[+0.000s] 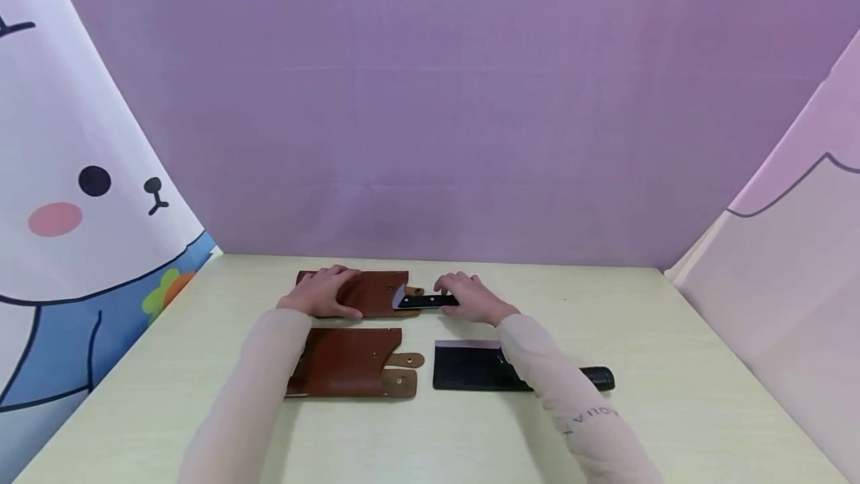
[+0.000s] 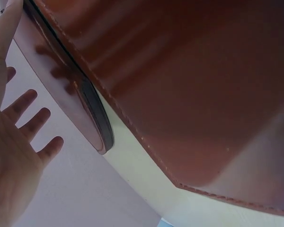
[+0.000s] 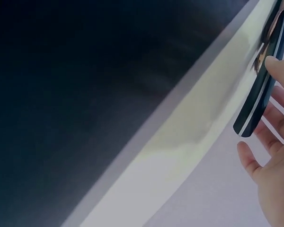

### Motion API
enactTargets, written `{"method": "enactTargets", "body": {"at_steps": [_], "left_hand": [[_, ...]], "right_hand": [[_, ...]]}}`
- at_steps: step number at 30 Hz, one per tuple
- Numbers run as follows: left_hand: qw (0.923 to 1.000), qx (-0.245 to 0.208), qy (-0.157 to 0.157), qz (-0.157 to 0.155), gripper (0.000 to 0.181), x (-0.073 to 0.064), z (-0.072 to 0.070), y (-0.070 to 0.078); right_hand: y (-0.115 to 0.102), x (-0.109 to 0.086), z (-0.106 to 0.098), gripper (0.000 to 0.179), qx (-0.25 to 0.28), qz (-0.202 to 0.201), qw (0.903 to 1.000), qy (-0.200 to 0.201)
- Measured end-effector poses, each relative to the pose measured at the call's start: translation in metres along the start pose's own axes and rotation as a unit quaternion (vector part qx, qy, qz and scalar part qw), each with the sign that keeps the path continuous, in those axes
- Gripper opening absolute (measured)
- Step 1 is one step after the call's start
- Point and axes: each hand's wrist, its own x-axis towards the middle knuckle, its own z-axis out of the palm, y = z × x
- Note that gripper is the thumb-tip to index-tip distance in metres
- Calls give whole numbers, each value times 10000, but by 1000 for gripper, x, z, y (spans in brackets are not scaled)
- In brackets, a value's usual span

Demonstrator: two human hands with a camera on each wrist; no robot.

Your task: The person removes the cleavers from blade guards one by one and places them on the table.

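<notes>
Pale and smooth, a table (image 1: 699, 402) stretches forward between printed side panels, two light-sleeved arms reaching over it from the near side. Nearest, on the left, lies a brown leather sheath (image 1: 343, 361) with its straps toward the right; just right of it, not touching, is a cleaver (image 1: 463, 368) with a broad black blade, partly hidden by the right forearm. Beyond these, a second leather sheath (image 1: 372, 286) lies flat, its mouth facing right. The left grip (image 1: 322, 292) rests on its left part, fingers spread rather than clenched. The right grip (image 1: 470, 299) pinches the black handle of a small knife (image 1: 426, 302), thumb on one side and fingers opposite. That knife sits at the far sheath's mouth, only the blade's heel showing, the rest apparently inside. The step seems to be sheathing or drawing it; which, one cannot tell. Either way, the next move probably calls for steadying the leather and guiding the blade straight along. Farthest back hangs a plain purple backdrop (image 1: 470, 95).
</notes>
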Motion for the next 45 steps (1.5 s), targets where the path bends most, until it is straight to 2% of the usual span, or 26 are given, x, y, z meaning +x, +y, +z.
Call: {"method": "enactTargets", "body": {"at_steps": [10,21,34,41,45], "left_hand": [[9993,-216,-274,-152,88,2,7,0],[9993,-194,-262,-198,94,5,10,-1],[9993,-46,-362,-119,99,7,9,-2],[9989,62,-452,-86,103,15,16,-9],[9986,67,-522,-61,103,15,14,-7]], "right_hand": [[-4,2,3,25,-191,59,9997,-122],[-6,5,4,28,-287,88,9991,-290],[-6,7,9,31,-297,169,9986,-409],[-6,5,8,31,-275,161,9985,-444],[-7,5,7,30,-305,138,9983,-468]]}}
